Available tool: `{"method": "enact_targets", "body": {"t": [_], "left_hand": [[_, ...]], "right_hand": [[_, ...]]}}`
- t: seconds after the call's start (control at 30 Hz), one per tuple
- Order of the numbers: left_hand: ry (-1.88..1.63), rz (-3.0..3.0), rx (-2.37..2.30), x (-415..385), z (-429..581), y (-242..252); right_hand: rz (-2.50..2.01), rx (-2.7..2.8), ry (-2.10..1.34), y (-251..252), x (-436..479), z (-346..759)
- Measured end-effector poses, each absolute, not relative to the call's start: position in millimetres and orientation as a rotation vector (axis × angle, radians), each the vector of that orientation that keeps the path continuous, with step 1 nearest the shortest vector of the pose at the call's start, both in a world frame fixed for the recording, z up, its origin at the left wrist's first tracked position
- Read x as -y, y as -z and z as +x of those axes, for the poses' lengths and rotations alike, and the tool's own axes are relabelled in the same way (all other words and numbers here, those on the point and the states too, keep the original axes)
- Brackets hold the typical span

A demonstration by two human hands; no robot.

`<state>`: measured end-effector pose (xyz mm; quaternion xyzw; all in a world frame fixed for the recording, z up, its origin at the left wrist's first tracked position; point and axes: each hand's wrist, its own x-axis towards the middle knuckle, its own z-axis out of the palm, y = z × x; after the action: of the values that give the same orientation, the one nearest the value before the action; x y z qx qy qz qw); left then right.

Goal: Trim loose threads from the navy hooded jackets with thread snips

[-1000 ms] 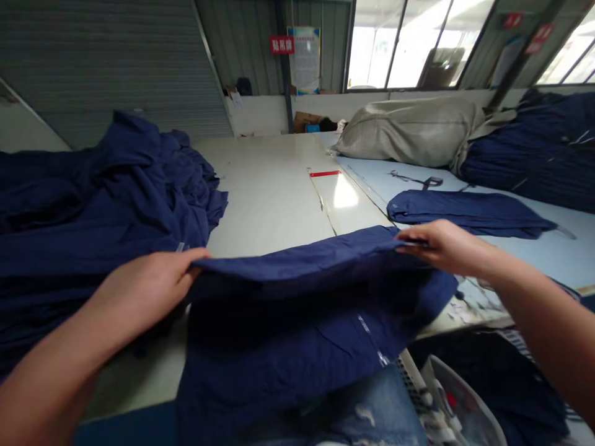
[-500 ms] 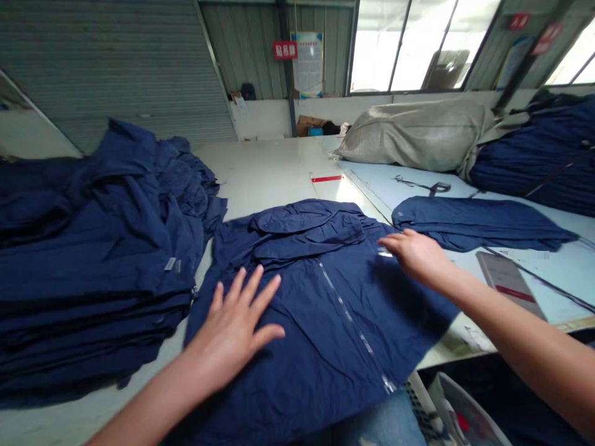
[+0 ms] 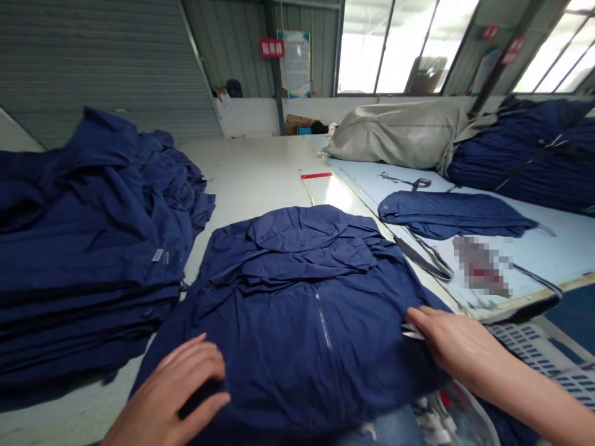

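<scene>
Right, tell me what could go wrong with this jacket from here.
The navy zip jacket lies right beside the stack of navy garments, so the matching fabric could get mixed up or dragged along. Its near part, under the left hand and right hand, may slip off the white table toward the plastic bin. The hood is bunched, so folding now could press in creases.

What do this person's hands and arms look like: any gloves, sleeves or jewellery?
The left hand and right hand are bare, with no gloves, and no ring or watch shows. The right forearm is bare too, with no sleeve in view.
</scene>
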<state>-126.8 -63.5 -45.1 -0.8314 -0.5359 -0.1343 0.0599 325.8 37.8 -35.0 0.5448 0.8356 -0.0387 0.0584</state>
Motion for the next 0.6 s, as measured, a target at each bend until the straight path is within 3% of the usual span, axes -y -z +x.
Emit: {"method": "enact_targets", "body": {"t": [0.2, 0.37, 0.6], "left_hand": [[0.222, -2.423, 1.531, 75, -112, 57], [0.320, -2.630, 1.639, 89, -121, 36], [0.290, -2.530, 1.734, -19, -93, -5]], "right_hand": [[1.677, -2.794, -0.142, 56, -33, 315], [1.590, -2.394, 0.209, 27, -33, 321], [1.508, -2.819, 0.215, -17, -114, 252]]}}
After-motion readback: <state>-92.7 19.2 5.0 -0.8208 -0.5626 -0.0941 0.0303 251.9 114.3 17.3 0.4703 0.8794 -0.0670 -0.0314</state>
